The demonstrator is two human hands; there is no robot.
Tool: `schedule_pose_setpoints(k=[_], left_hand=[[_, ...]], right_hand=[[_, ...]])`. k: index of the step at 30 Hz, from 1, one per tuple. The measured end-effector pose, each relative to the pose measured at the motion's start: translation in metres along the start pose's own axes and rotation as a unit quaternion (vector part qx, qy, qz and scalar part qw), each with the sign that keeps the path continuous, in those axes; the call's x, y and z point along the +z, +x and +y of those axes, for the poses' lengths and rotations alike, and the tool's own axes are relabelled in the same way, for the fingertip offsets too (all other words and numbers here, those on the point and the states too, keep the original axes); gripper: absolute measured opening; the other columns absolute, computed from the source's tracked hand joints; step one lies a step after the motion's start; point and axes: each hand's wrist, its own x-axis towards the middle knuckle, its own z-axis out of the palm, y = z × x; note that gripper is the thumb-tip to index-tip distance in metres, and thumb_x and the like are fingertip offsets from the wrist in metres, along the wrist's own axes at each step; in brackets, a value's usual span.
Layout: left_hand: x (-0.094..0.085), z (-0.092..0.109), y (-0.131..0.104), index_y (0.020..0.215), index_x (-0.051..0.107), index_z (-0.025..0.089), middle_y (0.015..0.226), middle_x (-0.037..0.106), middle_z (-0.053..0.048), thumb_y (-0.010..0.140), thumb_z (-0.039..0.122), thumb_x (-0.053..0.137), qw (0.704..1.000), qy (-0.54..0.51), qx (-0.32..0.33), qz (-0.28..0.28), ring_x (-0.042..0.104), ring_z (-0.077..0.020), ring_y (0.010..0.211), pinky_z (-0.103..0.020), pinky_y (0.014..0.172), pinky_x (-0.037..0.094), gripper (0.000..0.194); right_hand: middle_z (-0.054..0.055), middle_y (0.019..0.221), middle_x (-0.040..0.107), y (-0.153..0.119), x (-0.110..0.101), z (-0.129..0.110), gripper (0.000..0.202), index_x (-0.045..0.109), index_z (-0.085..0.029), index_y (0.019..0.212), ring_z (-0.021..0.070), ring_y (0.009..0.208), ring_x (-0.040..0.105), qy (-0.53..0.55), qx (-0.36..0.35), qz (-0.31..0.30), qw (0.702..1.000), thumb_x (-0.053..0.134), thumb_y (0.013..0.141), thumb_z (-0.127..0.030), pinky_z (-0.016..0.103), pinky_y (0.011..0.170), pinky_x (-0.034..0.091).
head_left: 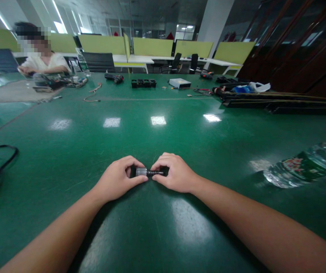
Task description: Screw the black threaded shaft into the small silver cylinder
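Note:
A small cylindrical part (141, 171), silvery at its left end with a dark ribbed shaft to the right, lies level just above the green tabletop (140, 140). My left hand (120, 177) has thumb and fingers closed round the silvery end. Around the thin dark shaft, my right hand (176, 172) curls its thumb and fingertips in a pinch. The two hands face each other, their fingertips nearly touching.
Clear plastic bottles (307, 167) lie at the right. A black cable (9, 147) is at the left edge. Across the table are a power drill (114, 78), a black part (143, 83), a silver box (180, 83), dark rails (279, 102) and a seated person (43, 62).

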Motion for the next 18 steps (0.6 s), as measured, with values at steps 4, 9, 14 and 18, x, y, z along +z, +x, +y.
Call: schedule_pose_setpoints(k=[4, 9, 14, 18], left_hand=[[0.0002, -0.0001, -0.0010, 0.094, 0.069, 0.021, 0.073, 0.058, 0.002, 0.077, 0.048, 0.069, 1.000, 0.002, 0.002, 0.001, 0.049, -0.0132, 0.061, -0.025, 0.057, 0.036, 0.032], [0.0002, -0.0003, -0.0008, 0.094, 0.069, 0.021, 0.071, 0.057, 0.003, 0.076, 0.049, 0.070, 1.000, 0.005, -0.002, 0.003, 0.049, -0.0133, 0.060, -0.025, 0.056, 0.036, 0.033], [-0.0004, 0.0008, 0.0007, 0.092, 0.068, 0.020, 0.067, 0.055, 0.003, 0.075, 0.047, 0.070, 1.000, 0.004, -0.010, 0.004, 0.049, -0.0132, 0.057, -0.024, 0.054, 0.035, 0.032], [-0.0015, 0.0012, 0.0008, 0.091, 0.068, 0.019, 0.065, 0.055, 0.004, 0.076, 0.044, 0.070, 1.000, -0.006, -0.014, 0.011, 0.050, -0.0133, 0.057, -0.024, 0.054, 0.036, 0.029]], right_hand=[[0.000, 0.074, 0.067, -0.0002, 0.0001, -0.0001, 0.010, 0.070, -0.018, 0.078, 0.0146, 0.074, 0.057, 0.004, 0.010, 0.008, 1.000, 0.075, 0.070, -0.020, 0.029, 0.073, 0.040], [-0.001, 0.073, 0.066, -0.0004, 0.0003, 0.0003, 0.010, 0.069, -0.019, 0.075, 0.0141, 0.073, 0.056, -0.008, 0.019, 0.017, 1.000, 0.076, 0.068, -0.018, 0.029, 0.073, 0.039], [-0.001, 0.073, 0.065, 0.0000, 0.0003, 0.0007, 0.010, 0.068, -0.019, 0.075, 0.0148, 0.075, 0.055, -0.012, 0.027, 0.017, 0.999, 0.075, 0.068, -0.017, 0.030, 0.073, 0.039], [0.000, 0.075, 0.065, 0.0015, -0.0022, 0.0033, 0.009, 0.068, -0.019, 0.075, 0.0153, 0.076, 0.056, -0.011, 0.035, 0.008, 0.999, 0.074, 0.068, -0.017, 0.029, 0.074, 0.040]])
